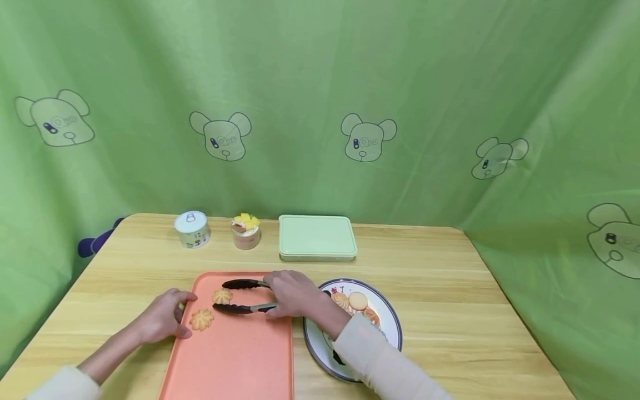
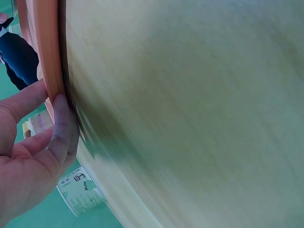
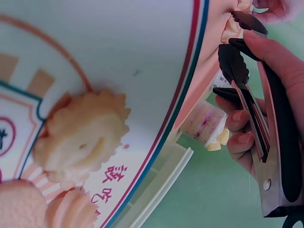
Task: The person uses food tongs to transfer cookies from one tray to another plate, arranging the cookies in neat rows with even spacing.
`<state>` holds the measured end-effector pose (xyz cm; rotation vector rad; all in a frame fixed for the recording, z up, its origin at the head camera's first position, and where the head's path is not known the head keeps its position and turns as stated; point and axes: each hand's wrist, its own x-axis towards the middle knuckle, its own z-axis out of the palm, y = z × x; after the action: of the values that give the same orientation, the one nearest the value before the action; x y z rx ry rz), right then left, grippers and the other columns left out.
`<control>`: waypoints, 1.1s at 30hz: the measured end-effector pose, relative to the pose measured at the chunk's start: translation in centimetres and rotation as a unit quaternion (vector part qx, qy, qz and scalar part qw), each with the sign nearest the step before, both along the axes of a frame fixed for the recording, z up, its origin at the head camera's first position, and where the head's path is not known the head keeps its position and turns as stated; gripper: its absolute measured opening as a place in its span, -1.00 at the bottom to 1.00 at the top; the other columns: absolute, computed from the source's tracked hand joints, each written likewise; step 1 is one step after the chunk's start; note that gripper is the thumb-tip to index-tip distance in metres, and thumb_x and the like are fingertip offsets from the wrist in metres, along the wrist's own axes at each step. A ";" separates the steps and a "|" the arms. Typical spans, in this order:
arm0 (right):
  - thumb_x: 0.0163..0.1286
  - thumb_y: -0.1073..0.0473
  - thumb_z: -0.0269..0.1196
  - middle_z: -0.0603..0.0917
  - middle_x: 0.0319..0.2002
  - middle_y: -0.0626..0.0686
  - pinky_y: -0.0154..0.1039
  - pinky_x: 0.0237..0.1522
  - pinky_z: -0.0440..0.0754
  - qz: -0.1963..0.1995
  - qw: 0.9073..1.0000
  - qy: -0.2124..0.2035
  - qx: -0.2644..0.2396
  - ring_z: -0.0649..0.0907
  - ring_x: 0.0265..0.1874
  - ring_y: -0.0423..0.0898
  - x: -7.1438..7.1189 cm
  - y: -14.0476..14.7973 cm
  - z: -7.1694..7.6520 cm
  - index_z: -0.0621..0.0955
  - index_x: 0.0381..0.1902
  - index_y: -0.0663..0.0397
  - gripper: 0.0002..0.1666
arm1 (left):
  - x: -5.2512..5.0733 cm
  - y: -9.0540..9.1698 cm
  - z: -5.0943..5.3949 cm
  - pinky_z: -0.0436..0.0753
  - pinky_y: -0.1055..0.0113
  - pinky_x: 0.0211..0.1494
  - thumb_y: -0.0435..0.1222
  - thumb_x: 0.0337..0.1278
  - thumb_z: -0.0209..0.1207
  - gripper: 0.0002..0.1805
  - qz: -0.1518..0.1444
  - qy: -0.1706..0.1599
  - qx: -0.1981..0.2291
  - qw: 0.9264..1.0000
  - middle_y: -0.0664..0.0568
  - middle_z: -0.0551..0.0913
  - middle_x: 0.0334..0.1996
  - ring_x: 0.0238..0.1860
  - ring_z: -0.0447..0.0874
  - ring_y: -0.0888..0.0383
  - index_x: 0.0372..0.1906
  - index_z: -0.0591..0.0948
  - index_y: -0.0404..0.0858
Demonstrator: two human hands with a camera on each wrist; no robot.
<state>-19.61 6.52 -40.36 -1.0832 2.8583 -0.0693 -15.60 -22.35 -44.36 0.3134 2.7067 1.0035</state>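
Observation:
My left hand (image 1: 161, 318) pinches the left rim of a coral-pink tray (image 1: 235, 361); in the left wrist view its fingers (image 2: 61, 128) press against the tray's side. In my right hand (image 1: 296, 294) is a pair of food tongs (image 3: 282, 156) with black scalloped tips, held over the tray. The tips are spread apart, close to a star-shaped piped cookie (image 1: 222, 295); whether they touch it I cannot tell. Another such cookie (image 1: 201, 319) lies nearer the left rim. Beneath my right forearm stands a round plate (image 1: 394, 328) with several cookies (image 3: 83, 137) on it, partly hidden by the arm.
Along the back of the wooden table (image 1: 440, 289) stand a white-lidded can (image 1: 193, 230), a small cake cup (image 1: 246, 238) topped with yellow pieces and a pale green lidded box (image 1: 317, 236). A green curtain (image 1: 300, 66) hangs behind and at both sides.

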 end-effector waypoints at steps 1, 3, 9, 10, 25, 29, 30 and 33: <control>-0.03 -0.20 0.45 0.44 -0.52 -0.18 -0.37 -0.44 0.43 0.001 1.000 0.003 0.002 0.42 -0.52 -0.25 0.0 -0.1 0.0 0.55 -0.27 0.01 -0.47 | 0.0 0.0 0.0 0.50 0.42 -0.39 -0.46 -0.56 0.49 -0.16 0.001 0.000 -0.001 1.000 -0.17 0.48 -0.22 -0.39 0.49 0.15 0.10 0.45 -0.56; -0.04 -0.20 0.45 0.44 -0.52 -0.18 -0.37 -0.44 0.44 0.003 1.000 0.009 0.005 0.42 -0.52 -0.25 0.0 -0.2 0.0 0.55 -0.28 0.01 -0.48 | 0.0 0.0 0.0 0.51 0.42 -0.39 -0.46 -0.56 0.49 -0.16 0.003 -0.002 -0.001 1.000 -0.17 0.48 -0.22 -0.39 0.49 0.15 0.10 0.46 -0.56; -0.01 -0.20 0.43 0.42 -0.53 -0.18 -0.38 -0.45 0.42 0.002 1.000 0.011 0.006 0.40 -0.54 -0.25 0.2 -0.1 0.1 0.55 -0.27 0.01 -0.48 | 0.0 0.0 -0.1 0.51 0.42 -0.39 -0.47 -0.56 0.49 -0.16 0.006 -0.004 0.000 1.000 -0.15 0.48 -0.25 -0.39 0.49 0.15 0.10 0.46 -0.55; -0.01 -0.20 0.43 0.42 -0.53 -0.18 -0.38 -0.46 0.41 0.001 1.000 0.009 0.006 0.40 -0.54 -0.25 0.3 0.0 0.2 0.55 -0.27 0.01 -0.49 | -0.1 0.0 -0.1 0.51 0.42 -0.39 -0.46 -0.56 0.49 -0.16 0.004 -0.002 0.000 1.000 -0.15 0.48 -0.26 -0.38 0.49 0.16 0.11 0.46 -0.56; 0.04 -0.19 0.40 0.52 -0.42 -0.16 -0.35 -0.41 0.50 -0.009 1.000 0.010 -0.003 0.45 -0.51 -0.26 1.4 2.5 2.0 0.56 -0.13 0.01 -0.45 | -0.1 -0.1 -0.1 0.49 0.41 -0.38 -0.45 -0.55 0.50 -0.17 0.004 0.004 -0.003 1.000 -0.15 0.49 -0.25 -0.38 0.48 0.15 0.10 0.47 -0.55; 0.04 -0.19 0.40 0.61 -0.28 -0.12 -0.33 -0.32 0.58 -0.017 1.000 0.009 -0.011 0.56 -0.40 -0.24 2.2 3.8 2.6 0.56 -0.05 0.02 -0.40 | -0.2 0.0 -0.1 0.49 0.41 -0.38 -0.46 -0.53 0.50 -0.18 0.004 -0.001 -0.004 1.000 -0.14 0.48 -0.25 -0.38 0.48 0.14 0.10 0.46 -0.55; 0.04 -0.18 0.40 0.64 -0.22 -0.09 -0.31 -0.26 0.61 -0.018 1.000 0.010 -0.013 0.59 -0.34 -0.23 2.4 4.1 2.7 0.55 -0.01 0.03 -0.37 | -0.2 0.0 0.0 0.49 0.41 -0.38 -0.46 -0.53 0.50 -0.18 0.004 0.000 -0.005 1.000 -0.14 0.48 -0.25 -0.38 0.48 0.14 0.10 0.46 -0.55; 0.06 -0.18 0.39 0.66 -0.05 -0.03 -0.25 -0.09 0.63 -0.026 1.000 0.008 -0.015 0.66 -0.16 -0.15 3.0 5.3 3.2 0.52 0.12 0.06 -0.27 | -0.1 0.0 0.0 0.50 0.42 -0.37 -0.46 -0.55 0.50 -0.17 0.004 0.004 -0.005 1.000 -0.15 0.49 -0.25 -0.38 0.49 0.14 0.10 0.46 -0.56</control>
<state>-16.57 11.78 -37.19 -1.0188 2.9089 -0.1091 -15.71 -22.37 -44.40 0.3052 2.7206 0.9921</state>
